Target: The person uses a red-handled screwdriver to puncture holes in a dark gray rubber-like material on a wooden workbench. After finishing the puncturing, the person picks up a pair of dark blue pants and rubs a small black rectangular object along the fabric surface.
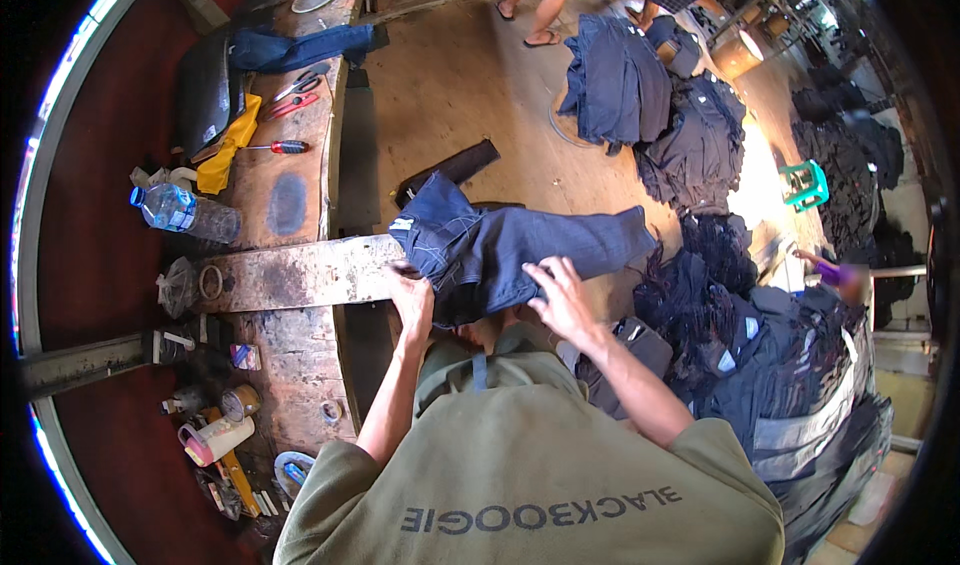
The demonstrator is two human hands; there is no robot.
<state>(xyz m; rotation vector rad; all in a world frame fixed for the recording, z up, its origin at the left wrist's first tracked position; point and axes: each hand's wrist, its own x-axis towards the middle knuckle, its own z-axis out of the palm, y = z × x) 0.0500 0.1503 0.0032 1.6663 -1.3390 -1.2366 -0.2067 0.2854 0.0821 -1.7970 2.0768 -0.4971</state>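
A pair of dark blue jeans [560, 247] lies in front of me, its waist end over the tip of a worn wooden board [290, 273] and its leg stretching to the right. At the near edge of the waist end, my left hand [412, 303] is closed on the cloth, its fingertips partly hidden. My right hand [562, 303] rests against the near edge of the leg, fingers apart and not wrapped round it. A black strip of cloth [450, 170] lies just beyond the jeans.
On the left bench [290, 365] are a plastic bottle [190, 213], a screwdriver [285, 147], red-handled pliers [290, 105] and a yellow cloth [228, 150]. Dark garment piles [690, 145] stand on the right, near a green stool [803, 185]. Another person's legs [545, 10] show at the far side.
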